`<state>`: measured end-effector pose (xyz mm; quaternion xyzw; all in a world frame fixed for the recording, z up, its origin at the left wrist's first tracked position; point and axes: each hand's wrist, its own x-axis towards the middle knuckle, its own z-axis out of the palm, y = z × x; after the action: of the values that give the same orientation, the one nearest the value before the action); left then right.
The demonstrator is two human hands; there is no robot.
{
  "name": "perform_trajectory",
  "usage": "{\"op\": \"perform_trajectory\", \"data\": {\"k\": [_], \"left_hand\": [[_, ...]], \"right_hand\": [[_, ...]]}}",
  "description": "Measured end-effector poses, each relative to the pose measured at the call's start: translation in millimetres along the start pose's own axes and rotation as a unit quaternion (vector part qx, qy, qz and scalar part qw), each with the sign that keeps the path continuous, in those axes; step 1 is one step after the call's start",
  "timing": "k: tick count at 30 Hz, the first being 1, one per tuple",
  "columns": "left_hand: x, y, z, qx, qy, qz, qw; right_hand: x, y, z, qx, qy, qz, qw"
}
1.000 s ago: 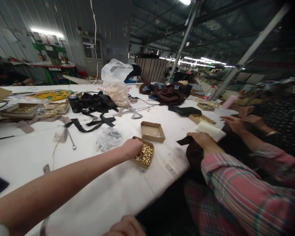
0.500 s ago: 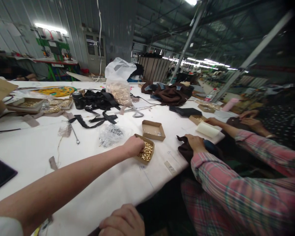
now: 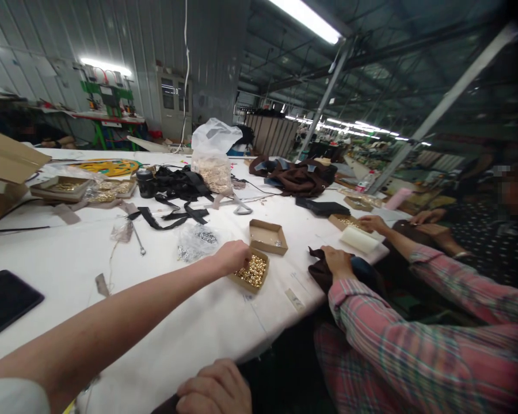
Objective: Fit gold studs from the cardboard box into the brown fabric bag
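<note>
My left hand [image 3: 233,257] reaches across the white table to a small cardboard box [image 3: 264,276] of gold-coloured metal pieces [image 3: 254,270]. Its fingers are pinched together at the box's far left side; whatever lies between the fingertips is hidden. Low in the picture, my right hand [image 3: 218,390] is closed over a piece of dark cloth [image 3: 166,405], mostly out of frame. Touching the gold pieces' box from behind is a second open cardboard box [image 3: 267,234], with a few small silver pieces in one corner. To its left lies a clear plastic bag [image 3: 197,242] of small silver rings.
A co-worker in a plaid shirt [image 3: 397,328] sits close on my right, one hand on dark cloth [image 3: 319,270]. Farther back are black straps [image 3: 176,187], a tall plastic bag [image 3: 213,155] and brown cloth [image 3: 296,175]. A dark tablet or phone [image 3: 8,302] lies left.
The view has tilted up slightly, so the table things sit lower. My left hand has risen a little from the gold pieces. My right hand stays about where it was.
</note>
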<state>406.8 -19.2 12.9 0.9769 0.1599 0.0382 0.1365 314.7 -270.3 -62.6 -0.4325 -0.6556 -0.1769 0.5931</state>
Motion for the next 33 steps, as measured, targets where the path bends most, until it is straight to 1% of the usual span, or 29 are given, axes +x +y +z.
{"op": "perform_trajectory", "data": {"k": [3,6,8,10,11,13,15,16,17,18,19,21,22,23,24,25,26,28,29,30,31,33], "left_hand": [[0,2,1.9,-0.058,0.007,-0.015,0.998],[-4,6,-2.4,-0.134,0.026,-0.037,0.990],[-12,10,-9.8,-0.200,0.044,-0.054,0.977],[-29,18,-19.3,-0.277,0.055,-0.071,0.957],[-43,22,-24.2,-0.319,0.054,-0.077,0.943],[-78,34,-31.9,-0.402,0.039,-0.084,0.911],[-123,44,-33.8,-0.469,0.016,-0.090,0.878],[-148,49,-31.9,-0.491,0.009,-0.100,0.865],[-172,53,-28.0,-0.509,0.005,-0.115,0.853],[-195,56,-22.6,-0.537,-0.001,-0.134,0.833],[-217,60,-16.0,-0.575,0.001,-0.159,0.803],[-256,67,-1.6,-0.613,0.024,-0.193,0.765],[-273,72,5.3,-0.616,0.046,-0.207,0.759],[-287,77,11.8,-0.608,0.070,-0.221,0.760],[-300,82,17.9,-0.599,0.094,-0.238,0.758],[-311,88,23.6,-0.597,0.114,-0.259,0.751],[-319,94,28.9,-0.603,0.128,-0.280,0.735],[-333,104,38.0,-0.638,0.141,-0.306,0.693],[-337,108,41.5,-0.655,0.143,-0.305,0.677],[-342,112,44.2,-0.667,0.144,-0.298,0.668],[-345,115,45.9,-0.670,0.146,-0.288,0.669],[-351,118,47.2,-0.653,0.156,-0.267,0.691]], "right_hand": [[0,3,-3,-0.001,0.030,0.005,1.000],[-1,-2,0,0.003,0.054,0.009,0.999],[-2,-5,-2,0.013,0.051,0.003,0.999],[-1,-6,-7,0.019,0.051,0.008,0.998],[0,-6,-12,0.019,0.050,0.014,0.998],[3,-6,-23,0.013,0.035,0.025,0.999],[8,-7,-35,0.009,0.019,0.017,1.000],[11,-7,-42,0.009,0.011,0.014,1.000],[14,-8,-48,0.010,0.001,0.016,1.000],[16,-9,-54,0.015,-0.012,0.016,1.000],[17,-11,-59,0.020,-0.024,0.019,0.999],[18,-16,-68,0.031,-0.053,0.034,0.998],[17,-18,-71,0.035,-0.063,0.041,0.997],[15,-21,-74,0.038,-0.069,0.052,0.996],[12,-25,-76,0.042,-0.080,0.066,0.994],[9,-28,-77,0.047,-0.088,0.082,0.992],[5,-32,-77,0.055,-0.095,0.092,0.990],[-1,-39,-75,0.073,-0.108,0.103,0.986],[-3,-43,-73,0.081,-0.115,0.105,0.984],[-5,-46,-72,0.086,-0.121,0.103,0.984],[-6,-49,-70,0.087,-0.130,0.103,0.982],[-5,-54,-67,0.084,-0.144,0.100,0.981]]}}
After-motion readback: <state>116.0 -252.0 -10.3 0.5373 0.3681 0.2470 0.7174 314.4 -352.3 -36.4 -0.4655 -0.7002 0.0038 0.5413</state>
